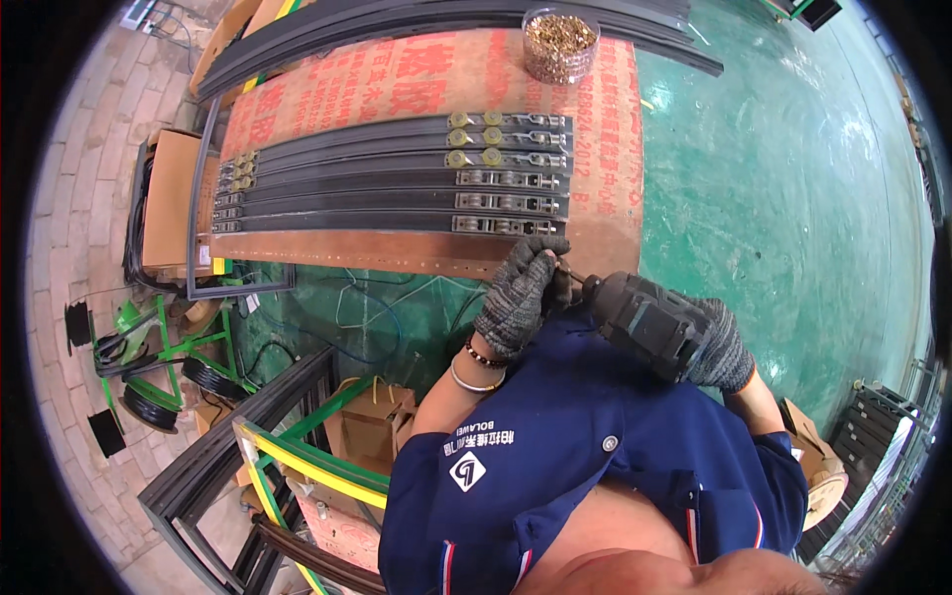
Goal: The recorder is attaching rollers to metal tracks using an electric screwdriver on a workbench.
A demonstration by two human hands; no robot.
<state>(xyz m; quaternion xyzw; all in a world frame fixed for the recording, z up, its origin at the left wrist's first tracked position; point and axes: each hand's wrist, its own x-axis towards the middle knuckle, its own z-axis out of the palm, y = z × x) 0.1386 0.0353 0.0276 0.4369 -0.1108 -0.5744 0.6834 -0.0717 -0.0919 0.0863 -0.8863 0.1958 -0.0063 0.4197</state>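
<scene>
My right hand (722, 345), in a grey knit glove, grips a black cordless drill (650, 322). The drill points left, and its bit reaches my left hand (521, 296) at the table's near edge. That hand wears a matching glove. Its fingers are closed together by the bit tip, and what they pinch is hidden. Just beyond it lie several dark metal bars (367, 181) side by side, with roller fittings at both ends. The fittings on the far bars show yellowish round wheels (492, 138); the nearer ones show metal roller carriages (507, 202).
A clear round tub of brass-coloured screws (560, 58) stands at the far right of the board-topped table (607, 213). Long dark profiles (446, 35) lie across its far edge. At left are a cardboard box (171, 203) and green racks with cable reels (151, 409); a yellow-green frame (317, 464) stands close by.
</scene>
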